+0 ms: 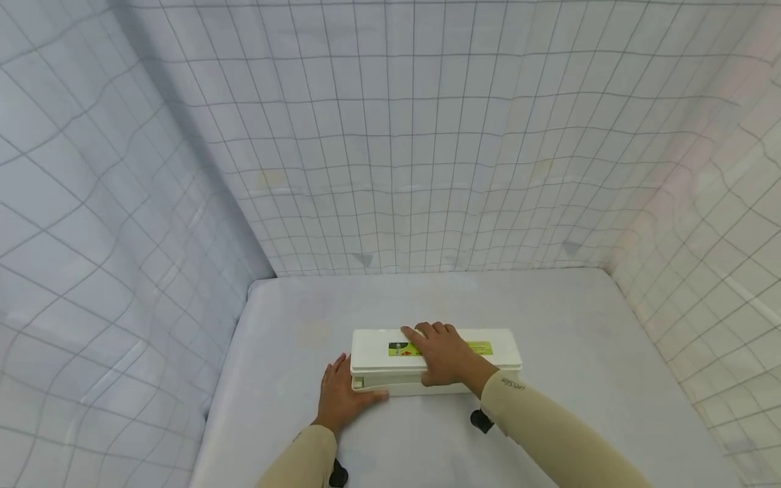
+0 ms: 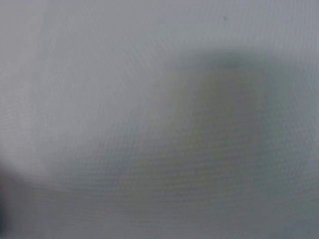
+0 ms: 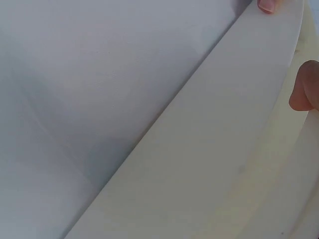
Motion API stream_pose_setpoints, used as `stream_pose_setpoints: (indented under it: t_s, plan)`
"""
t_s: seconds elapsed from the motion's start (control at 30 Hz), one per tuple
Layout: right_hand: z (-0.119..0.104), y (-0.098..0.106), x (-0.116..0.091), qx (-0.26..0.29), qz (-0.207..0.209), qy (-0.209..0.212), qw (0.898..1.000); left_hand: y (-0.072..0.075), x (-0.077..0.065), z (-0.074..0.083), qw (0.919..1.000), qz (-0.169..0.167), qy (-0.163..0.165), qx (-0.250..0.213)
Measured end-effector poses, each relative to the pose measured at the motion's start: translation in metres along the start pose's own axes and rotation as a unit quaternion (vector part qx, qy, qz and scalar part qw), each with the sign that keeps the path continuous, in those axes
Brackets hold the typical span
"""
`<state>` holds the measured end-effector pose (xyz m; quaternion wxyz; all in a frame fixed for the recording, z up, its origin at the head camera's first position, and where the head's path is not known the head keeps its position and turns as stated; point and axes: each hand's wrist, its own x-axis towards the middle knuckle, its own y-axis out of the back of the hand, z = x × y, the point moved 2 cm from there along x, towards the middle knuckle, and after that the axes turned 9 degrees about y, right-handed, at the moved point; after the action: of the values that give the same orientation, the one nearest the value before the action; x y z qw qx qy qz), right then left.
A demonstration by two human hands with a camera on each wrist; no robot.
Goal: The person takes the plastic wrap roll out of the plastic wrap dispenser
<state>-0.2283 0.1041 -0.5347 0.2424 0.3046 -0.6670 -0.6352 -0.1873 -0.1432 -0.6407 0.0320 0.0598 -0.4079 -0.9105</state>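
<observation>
A long white box (image 1: pixel 399 390) with a white lid (image 1: pixel 369 346) lies across the cloth-covered table in the head view. A green and yellow label (image 1: pixel 478 348) runs along the lid, partly covered by my right hand (image 1: pixel 448 356). That hand grips the lid from above, fingers spread over the top and thumb down at the near edge. In the right wrist view its thumb (image 3: pixel 305 87) and one fingertip (image 3: pixel 267 5) rest on the white surface. My left hand (image 1: pixel 344 400) braces the box's left end, straight thumb along the front, fingers beside the end. The left wrist view is blurred.
White cloth walls with a dark grid (image 1: pixel 403 135) enclose the table (image 1: pixel 293 305) at the back and both sides. Small black pieces stick out beside the left sleeve (image 1: pixel 338 474) and below the right sleeve (image 1: pixel 481 421).
</observation>
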Motion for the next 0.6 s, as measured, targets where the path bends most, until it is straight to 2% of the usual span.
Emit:
stream_pose_setpoints:
  t_s: [0.6]
  plan:
    - [0.006,-0.0043,-0.0057,-0.022,0.007,-0.017,1.0,-0.0011,0.0005,-0.0001,1.0,-0.001,0.005,0.006]
